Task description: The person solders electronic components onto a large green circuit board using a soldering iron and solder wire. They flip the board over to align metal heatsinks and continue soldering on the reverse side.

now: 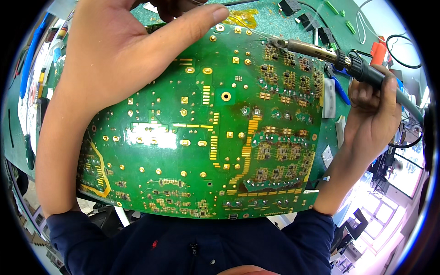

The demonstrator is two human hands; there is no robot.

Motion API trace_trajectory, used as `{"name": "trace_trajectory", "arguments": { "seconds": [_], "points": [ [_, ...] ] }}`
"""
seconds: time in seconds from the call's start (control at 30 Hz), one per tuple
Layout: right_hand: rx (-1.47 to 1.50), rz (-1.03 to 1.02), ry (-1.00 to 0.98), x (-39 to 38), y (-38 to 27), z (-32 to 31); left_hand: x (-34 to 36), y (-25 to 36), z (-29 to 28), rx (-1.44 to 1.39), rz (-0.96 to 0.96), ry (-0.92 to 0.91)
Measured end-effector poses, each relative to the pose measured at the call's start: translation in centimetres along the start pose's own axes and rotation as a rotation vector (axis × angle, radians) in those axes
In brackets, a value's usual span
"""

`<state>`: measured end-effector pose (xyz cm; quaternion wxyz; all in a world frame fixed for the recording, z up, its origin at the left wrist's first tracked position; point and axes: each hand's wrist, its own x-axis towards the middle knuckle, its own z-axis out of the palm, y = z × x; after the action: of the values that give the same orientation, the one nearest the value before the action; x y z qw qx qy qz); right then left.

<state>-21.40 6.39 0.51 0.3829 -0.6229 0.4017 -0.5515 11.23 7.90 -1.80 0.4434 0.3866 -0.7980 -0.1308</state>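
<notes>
A large green circuit board (197,151) fills the middle, tilted toward me, with gold pads and rows of small parts. In my right hand (373,101) is a soldering iron (316,49), its fingers closed round the dark grip. The iron's tip reaches the board's far right corner, beside a cluster of small components. My left hand (114,55) lies over the far left part of the board, thumb stretched to the right. From near that thumb a thin solder wire (250,29) runs to the iron's tip. The other left fingers are mostly hidden or cut off by the top edge.
A green work mat (266,18) covers the bench. Yellow film (243,19) lies beyond the board, with black blocks (289,7) near it. To the right are a ribbed grey heat sink (328,98) and blue-handled pliers (341,91). The iron's cable (410,107) trails right.
</notes>
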Motion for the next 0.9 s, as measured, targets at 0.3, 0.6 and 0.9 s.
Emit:
{"name": "trace_trajectory", "arguments": {
  "seconds": [0.3,0.6,0.9],
  "points": [
    [-0.001,0.02,0.015,0.03,0.03,0.2,-0.15,-0.22,0.22,-0.028,-0.003,0.002],
    [0.026,0.019,0.005,0.04,-0.01,0.07,0.16,-0.12,0.08,-0.048,-0.025,-0.029],
    [-0.005,0.007,0.013,-0.02,0.0,0.09,-0.16,-0.26,0.54,-0.041,0.001,-0.002]
  ]
}}
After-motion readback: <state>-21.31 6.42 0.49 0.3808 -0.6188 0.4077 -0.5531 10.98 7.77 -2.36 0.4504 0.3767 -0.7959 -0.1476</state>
